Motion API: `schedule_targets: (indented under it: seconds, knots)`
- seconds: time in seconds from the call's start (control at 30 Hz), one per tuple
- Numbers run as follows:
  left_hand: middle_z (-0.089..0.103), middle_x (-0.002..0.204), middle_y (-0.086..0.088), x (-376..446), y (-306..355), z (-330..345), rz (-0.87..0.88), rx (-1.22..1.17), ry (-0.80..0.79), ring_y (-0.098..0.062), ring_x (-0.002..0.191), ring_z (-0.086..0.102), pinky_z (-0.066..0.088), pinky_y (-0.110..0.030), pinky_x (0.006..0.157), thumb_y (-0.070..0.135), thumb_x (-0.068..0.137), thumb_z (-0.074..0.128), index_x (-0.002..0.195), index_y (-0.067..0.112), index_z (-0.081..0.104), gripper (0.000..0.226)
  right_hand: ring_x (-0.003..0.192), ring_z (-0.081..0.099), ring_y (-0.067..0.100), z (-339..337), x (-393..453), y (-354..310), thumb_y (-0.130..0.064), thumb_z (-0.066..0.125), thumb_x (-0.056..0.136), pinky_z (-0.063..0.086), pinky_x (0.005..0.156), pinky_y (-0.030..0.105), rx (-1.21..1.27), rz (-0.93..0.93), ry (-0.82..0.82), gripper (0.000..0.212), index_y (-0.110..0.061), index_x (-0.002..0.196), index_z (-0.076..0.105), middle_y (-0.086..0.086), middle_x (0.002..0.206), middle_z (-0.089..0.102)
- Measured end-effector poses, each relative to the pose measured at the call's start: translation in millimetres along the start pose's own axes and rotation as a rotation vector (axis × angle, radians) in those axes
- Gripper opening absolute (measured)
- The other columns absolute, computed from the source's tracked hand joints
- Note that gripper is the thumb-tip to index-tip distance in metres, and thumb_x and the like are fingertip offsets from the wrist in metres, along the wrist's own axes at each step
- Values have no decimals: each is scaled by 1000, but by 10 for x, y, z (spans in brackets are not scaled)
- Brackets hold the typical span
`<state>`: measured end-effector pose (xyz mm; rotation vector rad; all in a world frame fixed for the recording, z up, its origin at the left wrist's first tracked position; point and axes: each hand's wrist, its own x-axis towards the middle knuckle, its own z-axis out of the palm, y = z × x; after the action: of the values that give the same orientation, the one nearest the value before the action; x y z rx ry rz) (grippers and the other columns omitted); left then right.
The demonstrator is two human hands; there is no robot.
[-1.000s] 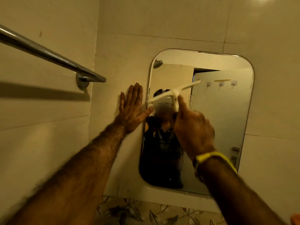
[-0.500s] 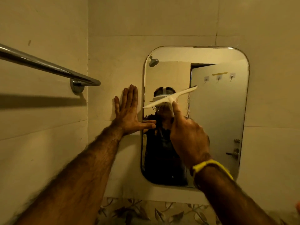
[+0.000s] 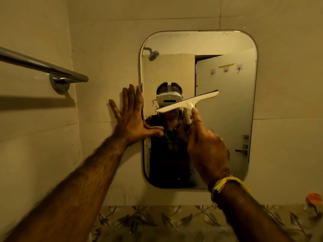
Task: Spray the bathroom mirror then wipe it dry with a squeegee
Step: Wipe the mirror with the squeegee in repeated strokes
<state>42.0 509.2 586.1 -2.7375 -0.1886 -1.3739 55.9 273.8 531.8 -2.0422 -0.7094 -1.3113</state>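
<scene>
A rounded rectangular mirror (image 3: 227, 119) hangs on the tiled wall straight ahead. My right hand (image 3: 206, 145) grips the handle of a white squeegee (image 3: 187, 102), whose blade lies tilted across the glass at mid height, right end higher. Wet streaks and droplets show on the glass below the blade near the mirror's left edge. My left hand (image 3: 131, 117) is pressed flat on the wall tile beside the mirror's left edge, fingers spread, thumb reaching onto the glass. A yellow band circles my right wrist. No spray bottle is clearly in view.
A chrome towel bar (image 3: 43, 67) juts from the left wall at head height. A patterned leaf tile border (image 3: 157, 222) runs below the mirror. An orange object (image 3: 313, 198) sits at the far right edge. The mirror reflects a shower head and a door.
The squeegee blade has slid down the glass and a little to the right. My left hand stays flat on the wall, its thumb now further onto the mirror.
</scene>
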Motion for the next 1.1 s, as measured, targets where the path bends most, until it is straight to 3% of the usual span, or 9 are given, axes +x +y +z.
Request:
schedule_targets:
  seconds: [0.1, 0.2, 0.43, 0.63, 0.7, 0.83, 0.93, 1.03, 1.1]
  knots:
    - [-28, 163, -15, -6, 43, 57, -20, 35, 1, -36, 149, -27, -24, -70, 105, 107, 44, 39, 156, 12, -21, 158, 44, 45, 7, -42, 412, -79, -27, 43, 102, 44, 39, 21, -4, 23, 73, 59, -29, 154, 15, -6, 60, 50]
    - [-25, 163, -16, 8, 103, 24, -55, 28, 3, -38, 150, -24, -22, -72, 104, 109, 41, 33, 155, 16, -23, 158, 49, 53, 14, -126, 829, -163, -22, 46, 98, 53, 46, 27, 24, 116, 139, 62, -30, 153, 18, -1, 62, 55]
    - [-32, 161, -15, -63, 164, 4, -65, -38, -23, -35, 145, -34, -22, -74, 104, 104, 46, 45, 150, 22, -33, 154, 49, 50, 12, -100, -24, -14, -27, 38, 101, 55, 49, 32, 43, 157, 68, 58, -29, 154, 16, 0, 62, 52]
    - [-24, 162, -22, -66, 397, 70, -152, -73, 16, -48, 147, -22, -13, -79, 104, 103, 44, 50, 155, 20, -24, 157, 57, 61, 15, -330, 732, 204, -27, 39, 95, 59, 54, 36, 52, 263, 214, 54, -33, 148, 31, -4, 65, 59]
    - [-22, 163, -23, -53, 420, 83, -171, -79, 26, -49, 148, -20, -11, -80, 105, 103, 43, 49, 155, 19, -21, 157, 54, 58, 11, -347, 731, 242, -23, 41, 96, 54, 49, 29, 35, 275, 231, 54, -31, 149, 32, -5, 63, 58]
    - [-23, 162, -23, -64, 374, 78, -148, -103, 24, -49, 148, -21, -12, -80, 105, 100, 44, 52, 156, 17, -20, 157, 41, 39, 1, -206, 125, 330, -22, 42, 98, 25, 37, 11, 21, 261, 199, 54, -28, 150, 30, -13, 52, 37]
    - [-22, 163, -23, -69, 380, 89, -134, -96, 31, -49, 148, -20, -12, -80, 104, 101, 45, 53, 156, 18, -20, 156, 43, 43, 2, -254, 252, 432, -22, 42, 98, 30, 38, 12, 10, 276, 238, 51, -28, 148, 34, -13, 54, 41]
    - [-20, 163, -23, -52, 377, 126, -122, -97, 68, -50, 148, -17, -13, -79, 103, 104, 44, 47, 155, 20, -21, 155, 59, 52, 6, -452, 800, 543, -23, 42, 97, 43, 49, 18, 70, 403, 330, 44, -31, 140, 46, -13, 71, 51]
    - [-19, 163, -23, -68, 351, 138, -120, -100, 82, -50, 148, -16, -12, -79, 102, 104, 44, 44, 155, 20, -22, 155, 61, 52, 6, -497, 888, 575, -22, 42, 96, 38, 49, 16, 109, 443, 350, 42, -31, 137, 49, -14, 73, 51]
